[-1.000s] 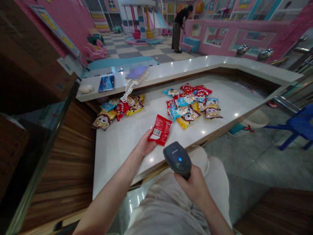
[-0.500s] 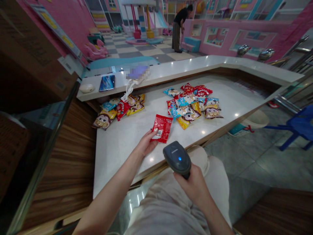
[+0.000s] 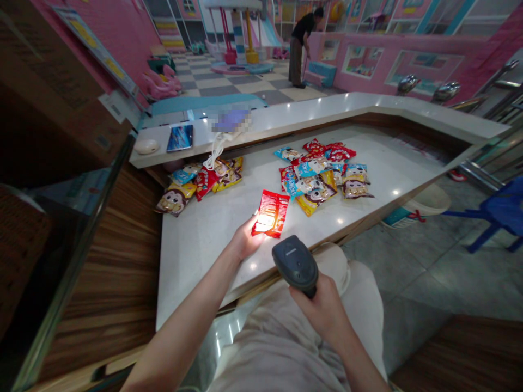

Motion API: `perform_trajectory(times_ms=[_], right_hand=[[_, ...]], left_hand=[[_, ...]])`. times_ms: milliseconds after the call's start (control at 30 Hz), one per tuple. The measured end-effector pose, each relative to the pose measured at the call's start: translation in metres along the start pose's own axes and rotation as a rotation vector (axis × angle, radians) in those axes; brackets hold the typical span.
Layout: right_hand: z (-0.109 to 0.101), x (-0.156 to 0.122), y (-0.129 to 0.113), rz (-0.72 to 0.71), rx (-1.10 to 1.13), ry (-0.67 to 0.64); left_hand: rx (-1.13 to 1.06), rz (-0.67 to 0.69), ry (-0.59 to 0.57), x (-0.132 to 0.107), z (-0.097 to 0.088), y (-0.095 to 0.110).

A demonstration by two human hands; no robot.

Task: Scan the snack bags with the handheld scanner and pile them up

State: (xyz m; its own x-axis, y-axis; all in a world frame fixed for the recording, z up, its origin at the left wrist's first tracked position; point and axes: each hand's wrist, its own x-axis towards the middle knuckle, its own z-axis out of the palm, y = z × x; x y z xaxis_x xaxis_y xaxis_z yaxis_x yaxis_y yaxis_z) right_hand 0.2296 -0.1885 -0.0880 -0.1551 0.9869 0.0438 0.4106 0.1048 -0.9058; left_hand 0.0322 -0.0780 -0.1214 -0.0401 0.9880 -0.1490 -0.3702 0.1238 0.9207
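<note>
Nothing can be read: the lettering on the red packet (image 3: 273, 213), the other snack packets (image 3: 312, 182), the scanner (image 3: 295, 265) and the wall sign (image 3: 95, 53) is too small or blurred to make out.

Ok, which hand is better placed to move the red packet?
Left, probably: the left hand is on the red packet, while the right hand is full, gripping the scanner.

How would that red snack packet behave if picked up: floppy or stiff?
Probably floppy and light: the red snack packet looks thin and crinkled where the left hand holds it. Its glossy film may feel slightly slippery.
</note>
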Motion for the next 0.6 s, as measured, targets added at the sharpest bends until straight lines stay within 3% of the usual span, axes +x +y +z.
perform_trajectory(times_ms=[67, 133, 233, 300, 400, 467, 600], right_hand=[[0.000, 0.000, 0.000, -0.001, -0.003, 0.002], [0.000, 0.000, -0.001, -0.002, -0.006, 0.005], [0.000, 0.000, 0.000, 0.000, -0.006, 0.011], [-0.001, -0.001, 0.001, 0.000, 0.000, 0.014], [-0.005, -0.005, 0.005, 0.007, 0.013, 0.016], [-0.008, -0.007, 0.009, 0.015, 0.010, 0.019], [-0.014, -0.009, 0.016, 0.034, 0.002, 0.051]], left_hand=[[0.079, 0.055, -0.002, 0.003, -0.002, -0.002], [0.053, 0.026, -0.044, 0.007, -0.003, -0.003], [-0.231, -0.133, -0.131, 0.013, -0.003, -0.005], [-0.412, -0.220, -0.130, 0.014, -0.005, -0.006], [-0.482, -0.249, -0.087, 0.017, -0.009, -0.006], [-0.423, -0.194, -0.081, 0.022, -0.008, -0.004], [0.001, 0.184, -0.095, 0.047, 0.014, 0.004]])
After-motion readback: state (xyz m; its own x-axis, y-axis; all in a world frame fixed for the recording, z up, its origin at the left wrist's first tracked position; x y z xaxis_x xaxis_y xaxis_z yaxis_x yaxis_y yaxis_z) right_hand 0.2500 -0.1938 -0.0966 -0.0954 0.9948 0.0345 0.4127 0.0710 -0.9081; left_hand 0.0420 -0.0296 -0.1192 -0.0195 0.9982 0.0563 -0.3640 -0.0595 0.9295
